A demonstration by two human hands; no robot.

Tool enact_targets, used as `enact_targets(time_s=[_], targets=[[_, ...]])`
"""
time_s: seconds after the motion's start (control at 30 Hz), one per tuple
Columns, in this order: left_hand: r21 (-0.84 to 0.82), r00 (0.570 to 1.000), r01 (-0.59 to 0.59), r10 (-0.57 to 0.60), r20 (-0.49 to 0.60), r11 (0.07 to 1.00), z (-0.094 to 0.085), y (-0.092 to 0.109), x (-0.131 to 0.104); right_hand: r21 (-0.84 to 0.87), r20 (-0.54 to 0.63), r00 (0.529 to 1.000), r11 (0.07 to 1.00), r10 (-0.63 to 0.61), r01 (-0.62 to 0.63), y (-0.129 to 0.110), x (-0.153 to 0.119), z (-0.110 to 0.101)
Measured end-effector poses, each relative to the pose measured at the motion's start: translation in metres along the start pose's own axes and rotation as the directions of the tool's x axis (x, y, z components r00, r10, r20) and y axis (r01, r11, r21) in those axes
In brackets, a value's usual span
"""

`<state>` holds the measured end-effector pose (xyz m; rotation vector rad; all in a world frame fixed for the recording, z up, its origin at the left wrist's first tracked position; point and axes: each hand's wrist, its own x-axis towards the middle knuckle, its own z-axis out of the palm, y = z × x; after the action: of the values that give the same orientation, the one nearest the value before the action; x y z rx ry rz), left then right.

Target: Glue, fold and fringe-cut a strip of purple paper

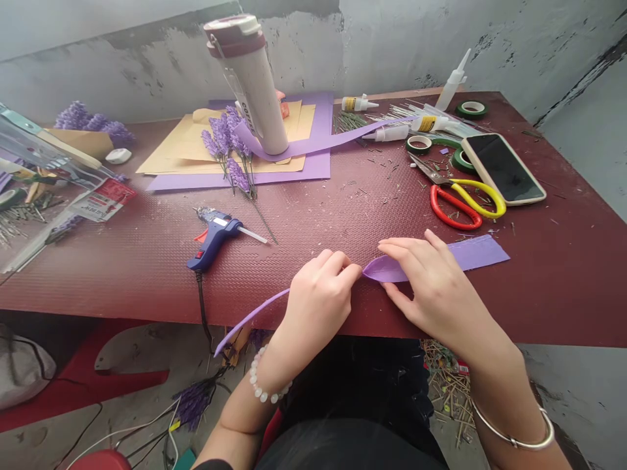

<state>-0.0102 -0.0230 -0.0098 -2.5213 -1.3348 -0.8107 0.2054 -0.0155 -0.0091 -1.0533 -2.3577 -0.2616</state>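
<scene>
A long purple strip runs through both hands near the table's front edge. My left hand is closed on its narrow, folded part, whose thin end curves down to the left past the edge. My right hand lies over the wider part, with thumb below and fingers above, holding it where the strip narrows to a fold. The flat end sticks out to the right behind the right hand. Red and yellow scissors lie beyond my right hand, and a blue glue gun lies left of my left hand.
On the dark red table are a tall bottle on paper sheets, purple flowers, a phone, green tape rolls and glue bottles. A plastic bag is at the left. A cord hangs over the front edge.
</scene>
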Motion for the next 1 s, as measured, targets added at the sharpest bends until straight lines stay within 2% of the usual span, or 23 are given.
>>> enact_targets(time_s=[0.3, 0.7, 1.0], targets=[[-0.021, 1.000, -0.010, 0.010, -0.008, 1.000, 0.000, 0.001, 0.000, 0.080, 0.044, 0.995, 0.993, -0.088, 0.084, 0.001, 0.012, 0.002], [-0.050, 0.999, 0.019, -0.020, -0.030, 0.999, 0.001, 0.002, 0.000, 0.031, -0.012, 0.995, 0.995, -0.097, 0.098, 0.004, 0.008, 0.000], [-0.104, 0.994, -0.048, 0.037, -0.101, 0.993, 0.004, 0.006, 0.001, 0.038, -0.020, 0.997, 0.997, -0.072, 0.072, -0.001, 0.008, 0.000]])
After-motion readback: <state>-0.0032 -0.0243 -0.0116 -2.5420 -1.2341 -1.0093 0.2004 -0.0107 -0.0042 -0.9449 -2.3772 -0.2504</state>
